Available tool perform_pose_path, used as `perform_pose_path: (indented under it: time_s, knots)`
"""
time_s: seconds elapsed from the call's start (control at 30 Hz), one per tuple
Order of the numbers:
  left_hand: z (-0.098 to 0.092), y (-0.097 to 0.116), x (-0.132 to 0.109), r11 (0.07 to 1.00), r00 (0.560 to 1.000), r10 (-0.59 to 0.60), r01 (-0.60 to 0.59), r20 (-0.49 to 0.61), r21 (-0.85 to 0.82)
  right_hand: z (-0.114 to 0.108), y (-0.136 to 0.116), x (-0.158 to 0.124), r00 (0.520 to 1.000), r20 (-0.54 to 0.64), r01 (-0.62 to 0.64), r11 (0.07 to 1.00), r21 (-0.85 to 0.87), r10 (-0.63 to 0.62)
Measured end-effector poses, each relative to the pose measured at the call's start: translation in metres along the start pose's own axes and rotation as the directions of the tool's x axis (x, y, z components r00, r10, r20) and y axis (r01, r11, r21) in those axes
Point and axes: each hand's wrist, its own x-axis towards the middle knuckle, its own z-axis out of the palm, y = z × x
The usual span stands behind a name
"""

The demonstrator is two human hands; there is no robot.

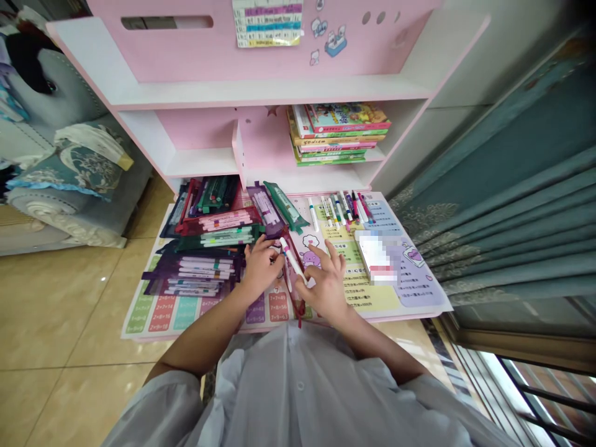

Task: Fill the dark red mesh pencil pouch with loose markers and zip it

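Note:
A white marker with a pink band (292, 258) slants over the desk's front middle. Its lower end is pinched between the thumb and finger of my right hand (326, 284), whose other fingers are spread. Beneath the marker lies a see-through mesh pouch with dark red edging (298, 305), and another white pen seems to be in it. My left hand (261, 266) is closed at the pouch's left edge, close to the marker's upper end; its fingertips are partly hidden. Just left of that hand is a purple mesh pouch of markers (198, 273).
More filled pouches, green (218, 238), red (218, 220) and purple (266, 208), cover the desk's left and back. Loose markers (342, 209) lie at the back right, near a blurred white object (376, 256). Books (342, 133) are stacked on the pink-and-white shelf (270, 93).

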Motion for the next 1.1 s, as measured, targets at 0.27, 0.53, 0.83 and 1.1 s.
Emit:
perform_pose_path:
  time_s: [0.27, 0.53, 0.83, 1.1]
  knots:
    - [-0.002, 0.001, 0.000, 1.000, 1.000, -0.003, 0.003, 0.007, 0.023, -0.004, -0.003, -0.001, 1.000, -0.023, -0.006, 0.999, -0.045, 0.005]
    - [0.000, 0.000, 0.000, 1.000, 1.000, -0.004, 0.004, 0.005, 0.011, 0.000, -0.007, 0.007, 0.991, 0.121, 0.070, 0.992, -0.106, -0.057]
    - [-0.001, 0.004, -0.001, 1.000, 1.000, -0.004, 0.004, -0.005, 0.012, 0.006, -0.008, 0.023, 0.928, 0.372, 0.044, 0.976, -0.211, 0.038]
    - [-0.002, 0.004, -0.001, 1.000, 1.000, -0.008, 0.008, 0.004, 0.013, 0.007, -0.003, 0.034, 0.886, 0.460, 0.034, 0.985, -0.170, 0.049]
